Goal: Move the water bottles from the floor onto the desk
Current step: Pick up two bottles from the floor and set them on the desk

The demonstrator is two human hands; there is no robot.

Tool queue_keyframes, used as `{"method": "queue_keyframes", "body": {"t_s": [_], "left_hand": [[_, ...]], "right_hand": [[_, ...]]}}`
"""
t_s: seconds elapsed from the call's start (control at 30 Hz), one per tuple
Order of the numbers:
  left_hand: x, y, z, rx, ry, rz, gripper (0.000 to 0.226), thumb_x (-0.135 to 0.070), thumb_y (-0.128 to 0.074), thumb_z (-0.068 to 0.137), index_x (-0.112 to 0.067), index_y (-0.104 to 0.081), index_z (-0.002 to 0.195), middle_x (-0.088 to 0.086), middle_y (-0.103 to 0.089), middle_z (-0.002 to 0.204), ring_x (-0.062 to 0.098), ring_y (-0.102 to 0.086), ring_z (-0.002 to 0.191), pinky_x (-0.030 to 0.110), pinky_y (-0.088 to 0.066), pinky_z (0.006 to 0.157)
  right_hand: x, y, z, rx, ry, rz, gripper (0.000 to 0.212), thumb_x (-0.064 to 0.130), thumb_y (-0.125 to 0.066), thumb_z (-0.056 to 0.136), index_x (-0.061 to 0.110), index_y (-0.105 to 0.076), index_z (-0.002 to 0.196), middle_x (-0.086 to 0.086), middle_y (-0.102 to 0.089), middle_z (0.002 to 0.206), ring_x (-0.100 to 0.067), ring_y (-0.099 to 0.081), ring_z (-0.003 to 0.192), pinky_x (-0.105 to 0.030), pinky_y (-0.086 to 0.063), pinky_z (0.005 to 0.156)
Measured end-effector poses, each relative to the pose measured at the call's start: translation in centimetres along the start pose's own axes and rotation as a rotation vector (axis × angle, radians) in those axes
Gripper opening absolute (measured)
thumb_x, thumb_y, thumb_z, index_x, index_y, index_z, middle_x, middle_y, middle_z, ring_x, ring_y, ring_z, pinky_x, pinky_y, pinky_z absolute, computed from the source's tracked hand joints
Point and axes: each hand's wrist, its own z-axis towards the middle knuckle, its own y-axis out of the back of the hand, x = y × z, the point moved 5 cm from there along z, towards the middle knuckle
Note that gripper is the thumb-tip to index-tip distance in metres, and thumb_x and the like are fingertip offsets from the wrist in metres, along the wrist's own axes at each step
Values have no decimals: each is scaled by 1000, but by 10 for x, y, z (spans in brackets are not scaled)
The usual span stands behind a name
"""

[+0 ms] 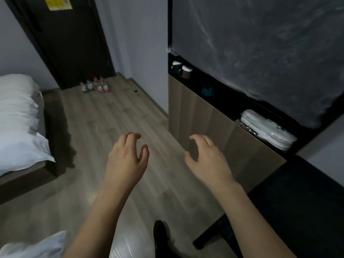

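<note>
Four small clear plastic water bottles (94,86) stand upright in a tight row on the grey wood-plank floor (115,116), right at the foot of the dark brown door (68,40); two carry red labels, and the two on their left look greener. We hold both bare hands out in front of us, well short of that door and well apart from the bottles. Our left hand (125,159) hangs palm down with loosely curled fingers and grips nothing. Our right hand (208,158) is the same, its fingers bent like a claw, touching nothing.

Right of the door, past a pale wall corner, stands a light wood cabinet (208,125) with a dark open shelf along its top. On that shelf we see white-topped cups (181,69), a teal round object (208,89) and a stack of white wrapped packages (268,132). A large panel covered in cloudy plastic film (260,53) rises above it. Left of the door sits a bed with white bedding (18,116). A dark chair (297,202) is nearest us on the right.
</note>
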Motion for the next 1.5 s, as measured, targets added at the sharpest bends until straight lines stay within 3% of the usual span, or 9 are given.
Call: {"method": "queue_keyframes", "body": {"t_s": [0.2, 0.33, 0.53, 0.83, 1.17, 1.33, 1.5], "left_hand": [[53, -6, 118, 6, -15, 67, 38, -39, -52, 97, -18, -53, 129, 0, -55, 126, 21, -64, 88, 38, -49, 86], [82, -1, 187, -28, -34, 87, 37, -38, -53, 96, -18, -53, 127, 0, -56, 122, 19, -63, 87, 37, -50, 84], [146, -9, 272, -7, 10, 74, 37, -38, -54, 96, -18, -54, 128, 1, -57, 124, 19, -63, 91, 37, -51, 86], [270, -15, 439, 8, -18, 69, 37, -36, -53, 97, -18, -54, 128, 1, -56, 126, 21, -59, 108, 40, -50, 91], [410, 3, 609, 27, 45, 58, 40, -35, -54, 95, -17, -54, 131, 3, -55, 129, 24, -64, 90, 42, -49, 89], [469, -18, 684, 68, 63, 61, 40, -33, -55, 95, -15, -55, 130, 4, -55, 129, 26, -61, 105, 43, -49, 91], [523, -37, 790, 43, 55, 95, 40, -36, -54, 96, -16, -55, 131, 2, -54, 131, 20, -64, 96, 41, -51, 88]], "right_hand": [[37, -40, 121, -21, 17, 20, 47, 31, -60, 88, 19, -50, 132, 1, -52, 133, -24, -55, 115, -32, -41, 87], [72, -64, 196, -16, 54, 46, 47, 31, -59, 88, 20, -49, 133, 2, -51, 134, -23, -53, 116, -26, -32, 81], [116, -105, 285, 31, 80, 33, 45, 29, -59, 89, 19, -49, 132, 1, -52, 134, -22, -53, 117, -32, -39, 94], [205, -197, 451, 12, 89, 30, 46, 28, -61, 87, 17, -53, 131, -1, -54, 131, -22, -54, 116, -30, -40, 95], [315, -280, 618, 42, 119, 24, 47, 28, -60, 88, 16, -53, 133, -1, -55, 132, -21, -54, 119, -36, -45, 99], [343, -333, 705, 86, 116, 12, 49, 30, -62, 87, 17, -53, 133, 0, -56, 132, -20, -56, 116, -29, -43, 94], [372, -385, 821, 82, 163, 43, 48, 28, -64, 85, 14, -55, 131, -3, -58, 128, -23, -59, 112, -31, -46, 91]]}}
